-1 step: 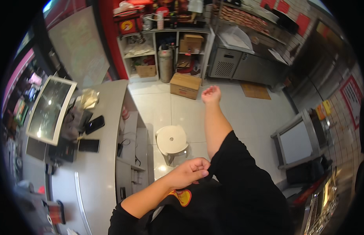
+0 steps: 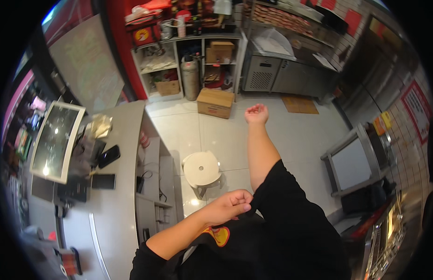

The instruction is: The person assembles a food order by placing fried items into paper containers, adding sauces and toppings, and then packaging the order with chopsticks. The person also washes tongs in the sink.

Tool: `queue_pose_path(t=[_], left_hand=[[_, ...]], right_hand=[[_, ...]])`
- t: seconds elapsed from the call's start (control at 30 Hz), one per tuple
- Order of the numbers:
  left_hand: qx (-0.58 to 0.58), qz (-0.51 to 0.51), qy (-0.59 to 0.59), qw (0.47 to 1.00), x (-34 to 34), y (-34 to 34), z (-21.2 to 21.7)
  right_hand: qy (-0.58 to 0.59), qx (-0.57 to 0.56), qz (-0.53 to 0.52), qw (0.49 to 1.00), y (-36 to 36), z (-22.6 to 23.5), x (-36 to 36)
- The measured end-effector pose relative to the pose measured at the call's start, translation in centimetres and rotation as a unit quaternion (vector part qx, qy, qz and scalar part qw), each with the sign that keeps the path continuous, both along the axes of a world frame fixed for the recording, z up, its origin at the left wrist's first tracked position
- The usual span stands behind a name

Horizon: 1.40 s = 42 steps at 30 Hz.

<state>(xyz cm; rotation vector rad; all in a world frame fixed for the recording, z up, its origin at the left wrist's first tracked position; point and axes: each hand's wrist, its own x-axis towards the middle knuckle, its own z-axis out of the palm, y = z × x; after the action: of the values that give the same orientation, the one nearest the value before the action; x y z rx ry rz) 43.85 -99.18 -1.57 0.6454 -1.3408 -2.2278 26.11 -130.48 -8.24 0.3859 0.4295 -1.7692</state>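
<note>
My left hand [image 2: 229,206] is closed on the rolled edge of the black right sleeve [image 2: 284,198], thumb and fingers pinching the cloth near the elbow. Stretched forward over the floor, my right forearm is bare. At its end my right hand [image 2: 257,114] is turned palm up, its fingers loosely curled and slightly apart with nothing in them. Below my left wrist a dark apron [image 2: 225,256] with a yellow and red emblem covers my front. A round white stool [image 2: 201,169] with a small centre hole stands on the floor just beyond my left hand.
A grey counter [image 2: 118,200] runs along the left with a monitor [image 2: 58,140] and two dark phone-like devices. Ahead are a cardboard box [image 2: 215,102], a gas cylinder [image 2: 190,77] beside shelves, and a steel fridge counter [image 2: 291,81]. A metal-framed stand [image 2: 351,161] is at right.
The view has shifted slightly, so the surroundings sit a little further left. My right hand appears slightly further right, its fingers a little more spread; my left hand keeps its hold on the sleeve.
</note>
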Motion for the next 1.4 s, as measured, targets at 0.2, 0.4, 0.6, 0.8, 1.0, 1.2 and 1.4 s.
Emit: queue_pose_path(t=[0.2,0.4,0.6,0.8,1.0,1.2,1.4], left_hand=[[0.03,-0.069,-0.064,0.995,-7.2,-6.1,-7.6],[0.216,0.038,-0.204,0.954,-2.6,-11.9,-18.0],[0.16,-0.038,-0.339,0.926,-2.4,-14.4,-21.1],[0.093,-0.197,-0.281,0.935,-14.1,-16.7,-20.4],[-0.067,-0.244,-0.274,0.928,-30.2,-17.2,-17.1],[-0.006,-0.368,-0.285,0.885,-39.4,-12.8,-14.8],[-0.064,-0.494,-0.352,0.793,-46.6,-9.6,-16.0]], right_hand=[[-0.045,-0.177,-0.137,0.974,8.4,-1.8,-18.1],[0.521,0.201,0.305,0.772,26.3,-12.2,-21.1],[0.649,0.43,0.238,0.58,43.8,-19.1,-14.4],[0.686,0.451,-0.04,0.569,45.1,-19.5,-15.4],[0.584,0.496,-0.008,0.642,47.0,-18.3,-21.1],[0.414,0.602,-0.177,0.659,55.3,-17.4,-23.5],[0.269,0.737,-0.482,0.39,63.5,-17.7,-14.7]])
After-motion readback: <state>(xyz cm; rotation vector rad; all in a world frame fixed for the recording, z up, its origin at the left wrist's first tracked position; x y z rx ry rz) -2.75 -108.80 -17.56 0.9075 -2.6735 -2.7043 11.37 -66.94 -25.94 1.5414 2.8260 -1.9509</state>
